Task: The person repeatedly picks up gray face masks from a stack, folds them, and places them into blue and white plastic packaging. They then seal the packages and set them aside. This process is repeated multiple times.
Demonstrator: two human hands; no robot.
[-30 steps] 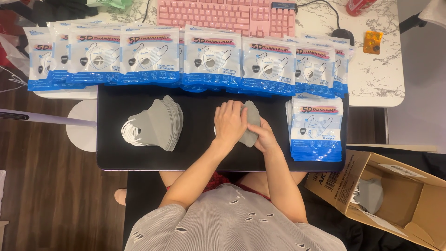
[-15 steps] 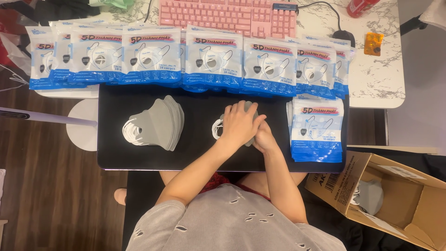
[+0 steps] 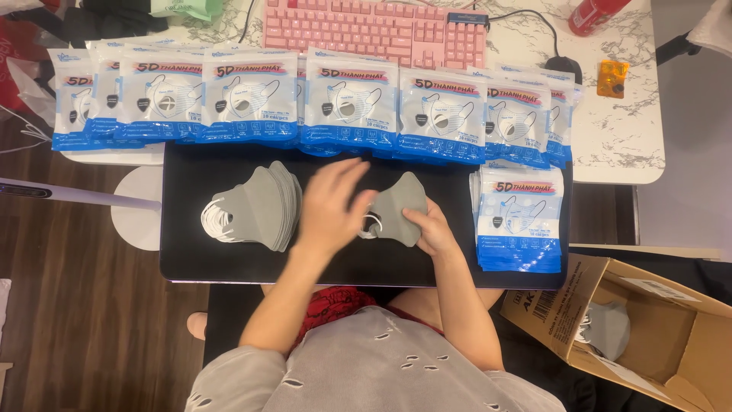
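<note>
On the black board (image 3: 229, 263) across my lap lie two lots of grey face masks. A fanned stack of masks (image 3: 255, 206) with white ear loops rests at the left. A smaller bunch of grey masks (image 3: 396, 207) lies in the middle, and my right hand (image 3: 433, 229) grips its lower right edge. My left hand (image 3: 329, 206) hovers open between the two lots, fingers spread, holding nothing.
A row of bagged masks (image 3: 358, 103) lines the far edge of the board, and a pile of the same bags (image 3: 521, 217) sits at the right. Behind are a pink keyboard (image 3: 374, 27) and a mouse (image 3: 563, 67) on a marble table. An open cardboard box (image 3: 648, 328) with a grey mask stands lower right.
My left hand has lifted off the middle bunch of masks and moved left, opening. The right hand still holds that bunch, which now shows in full.
</note>
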